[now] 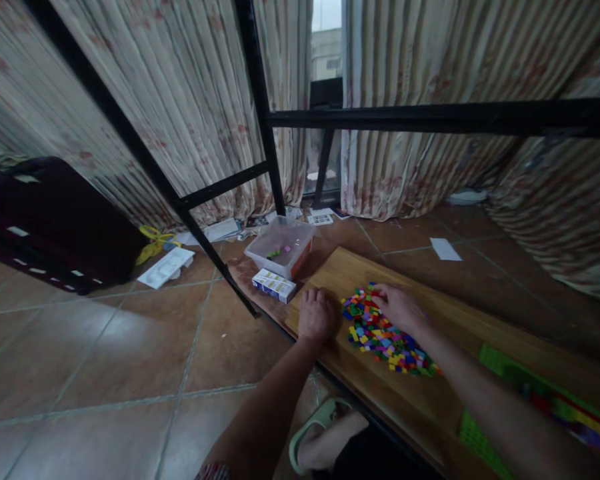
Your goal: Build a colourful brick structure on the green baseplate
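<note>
A heap of small, many-coloured toy bricks (380,337) is spread over a wooden board (350,267). My right hand (399,308) reaches over the far side of the heap. Its thumb and fingers close at a red toy brick (375,294). To the left of the bricks, my left hand (317,317) rests palm down on the board with its fingers curled; anything under them is hidden. A green basket (487,363) with more coloured pieces lies partly behind my right forearm.
Beyond the board's left end stand a clear plastic tub (300,233) with a few bricks and a small white-and-blue box (274,285). A black metal frame (265,120) crosses ahead. A dark suitcase (55,220) is at left. Papers lie on the tiled floor (145,333).
</note>
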`<action>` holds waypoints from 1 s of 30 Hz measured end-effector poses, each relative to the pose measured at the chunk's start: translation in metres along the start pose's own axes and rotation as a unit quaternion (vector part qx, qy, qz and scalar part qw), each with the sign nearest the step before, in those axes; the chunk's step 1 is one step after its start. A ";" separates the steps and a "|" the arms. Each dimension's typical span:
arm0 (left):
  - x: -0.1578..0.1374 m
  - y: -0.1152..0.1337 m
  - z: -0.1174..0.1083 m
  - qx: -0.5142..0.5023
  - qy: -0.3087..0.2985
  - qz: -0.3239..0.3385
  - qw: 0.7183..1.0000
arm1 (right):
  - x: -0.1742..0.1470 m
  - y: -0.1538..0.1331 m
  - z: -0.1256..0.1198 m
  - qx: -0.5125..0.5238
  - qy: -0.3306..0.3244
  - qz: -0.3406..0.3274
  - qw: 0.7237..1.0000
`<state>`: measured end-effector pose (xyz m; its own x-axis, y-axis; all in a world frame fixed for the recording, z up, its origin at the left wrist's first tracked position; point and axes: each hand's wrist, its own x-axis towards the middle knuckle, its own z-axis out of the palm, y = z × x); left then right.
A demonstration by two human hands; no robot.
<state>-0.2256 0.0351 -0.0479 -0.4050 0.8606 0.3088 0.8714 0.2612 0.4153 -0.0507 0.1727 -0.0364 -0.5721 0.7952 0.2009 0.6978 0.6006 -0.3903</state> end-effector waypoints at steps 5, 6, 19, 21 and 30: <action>0.000 0.001 -0.001 -0.017 0.000 -0.008 1.000 | 0.005 0.010 0.008 0.018 -0.027 -0.012 0.999; -0.001 0.001 -0.001 -0.018 -0.001 -0.008 1.000 | 0.006 0.011 0.008 0.020 -0.031 -0.008 0.999; 0.002 -0.002 0.000 0.006 0.003 0.002 1.000 | -0.088 -0.026 -0.039 0.484 0.041 0.173 0.857; 0.004 -0.003 0.000 0.016 0.003 0.004 1.000 | -0.131 -0.029 -0.041 0.608 0.020 0.198 0.769; 0.015 -0.013 -0.001 0.081 0.029 0.086 0.993 | -0.245 -0.033 -0.073 0.774 0.055 0.340 0.531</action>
<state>-0.2432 0.0439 -0.0485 -0.2575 0.8734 0.4133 0.9602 0.1833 0.2110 0.0973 -0.0361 -0.0074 -0.3265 0.8358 -0.4414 -0.5128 -0.5489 -0.6601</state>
